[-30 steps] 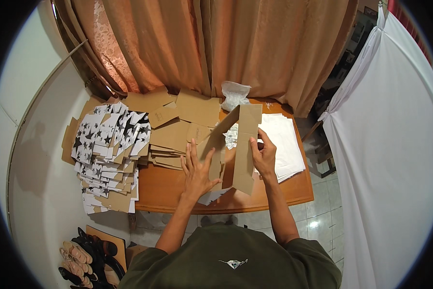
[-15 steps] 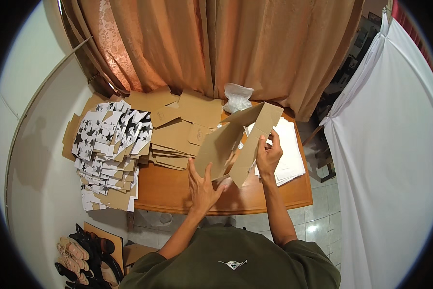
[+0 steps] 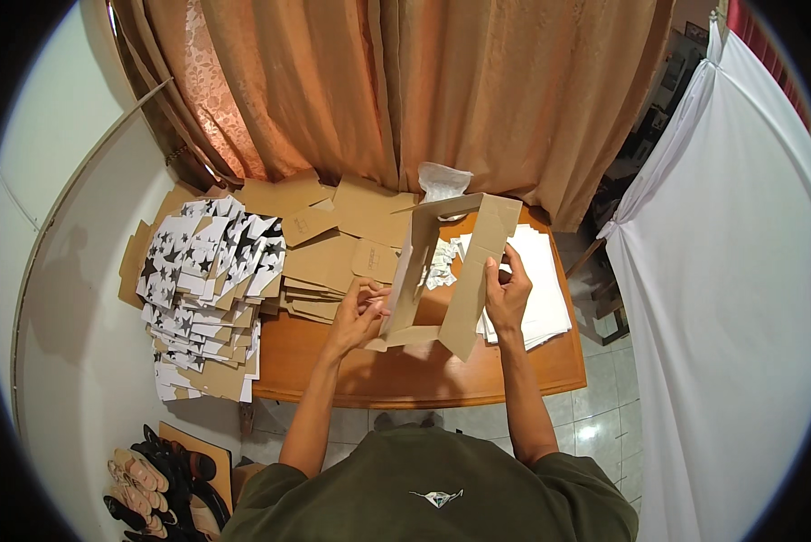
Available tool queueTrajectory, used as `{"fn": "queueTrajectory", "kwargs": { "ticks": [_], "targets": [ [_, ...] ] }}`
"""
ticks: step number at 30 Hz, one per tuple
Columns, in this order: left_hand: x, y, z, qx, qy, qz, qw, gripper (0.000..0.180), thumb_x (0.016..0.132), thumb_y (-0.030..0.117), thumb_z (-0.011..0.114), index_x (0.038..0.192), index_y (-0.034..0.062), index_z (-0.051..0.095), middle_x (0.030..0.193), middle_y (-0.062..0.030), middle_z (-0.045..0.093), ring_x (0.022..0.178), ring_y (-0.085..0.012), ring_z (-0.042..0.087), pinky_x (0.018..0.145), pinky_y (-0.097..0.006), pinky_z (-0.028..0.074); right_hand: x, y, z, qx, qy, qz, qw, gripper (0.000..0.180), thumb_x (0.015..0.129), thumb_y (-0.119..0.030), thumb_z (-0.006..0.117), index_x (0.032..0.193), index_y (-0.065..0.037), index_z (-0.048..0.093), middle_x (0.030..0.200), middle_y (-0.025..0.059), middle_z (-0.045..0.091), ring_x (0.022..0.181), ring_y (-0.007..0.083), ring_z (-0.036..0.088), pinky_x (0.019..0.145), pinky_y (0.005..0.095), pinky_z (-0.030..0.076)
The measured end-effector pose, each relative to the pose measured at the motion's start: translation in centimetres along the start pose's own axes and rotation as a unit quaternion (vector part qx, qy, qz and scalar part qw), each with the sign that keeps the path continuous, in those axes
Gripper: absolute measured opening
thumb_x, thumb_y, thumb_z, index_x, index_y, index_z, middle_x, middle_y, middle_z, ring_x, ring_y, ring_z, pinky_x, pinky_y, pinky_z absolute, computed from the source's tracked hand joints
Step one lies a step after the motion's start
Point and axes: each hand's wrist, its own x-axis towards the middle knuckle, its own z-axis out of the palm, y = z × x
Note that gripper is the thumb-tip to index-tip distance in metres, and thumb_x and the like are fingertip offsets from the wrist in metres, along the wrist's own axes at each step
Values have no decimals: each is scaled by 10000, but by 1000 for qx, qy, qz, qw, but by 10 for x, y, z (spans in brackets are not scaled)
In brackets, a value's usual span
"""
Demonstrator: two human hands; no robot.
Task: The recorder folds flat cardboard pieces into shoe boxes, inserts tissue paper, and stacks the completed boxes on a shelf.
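Cardboard box blank (image 3: 464,271), brown, half-opened into sleeve, gripped by hands.

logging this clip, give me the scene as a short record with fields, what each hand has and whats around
left hand: left hand grips the near left edge of the cardboard box
right hand: right hand pinches the box's right panel
box state: opened into a sleeve, held above the wooden table
left of hands: star-printed flat boxes, plain brown flats
right: white sheets
behind: curtain
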Motion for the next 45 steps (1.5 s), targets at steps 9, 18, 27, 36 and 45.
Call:
{"fn": "queueTrajectory", "kwargs": {
  "ticks": [9, 18, 27, 36, 45],
  "targets": [
    [29, -8, 13, 151, 39, 9, 988, 987, 884, 253, 820, 1625, 161, 174, 1422, -258, 536, 1122, -359, 650, 860, -448, 600, -7, -9, -3, 43, -42, 27, 998, 358, 991, -69, 639, 1329, 43, 600, 951, 94, 702, 617, 77, 621, 525, 246, 481],
    [27, 37, 43, 50, 57, -51, 996, 806, 940, 202, 728, 1608, 146, 279, 1377, -278, 602, 1256, -354, 630, 1010, -423, 520, -16, -3, -5, -114, -150, -134, 973, 270, 919, -29, 652, 1187, 2, 652, 1186, 187, 655, 1061, 285, 678, 881, 367, 559],
    [27, 21, 42, 275, 97, 93, 952, 657, 932, 167, 718, 1538, 257, 481, 987, -199, 619, 825, -346, 623, 837, -454, 519, -30, 23, 10, -141, -249, -100, 953, 486, 877, -154, 742, 1297, -12, 542, 1445, 243, 521, 1326, 433, 533, 1095, 510, 439],
    [14, 14, 36, 276, 56, 113, 953, 614, 927, 148, 713, 1504, 253, 532, 970, -159, 603, 803, -288, 613, 814, -401, 527, -35, 27, 22, -155, -234, -13, 960, 672, 921, -438, 748, 1494, -184, 504, 1575, 321, 301, 1452, 492, 362, 1164, 524, 373],
    [-1, 22, 44, 220, 39, 109, 969, 623, 933, 106, 690, 1513, 262, 525, 1074, -171, 637, 900, -319, 588, 912, -420, 497, -29, 29, 25, -152, -212, 44, 964, 730, 875, -471, 794, 1498, -197, 529, 1536, 347, 327, 1440, 508, 369, 1131, 522, 409]
  ]
}}
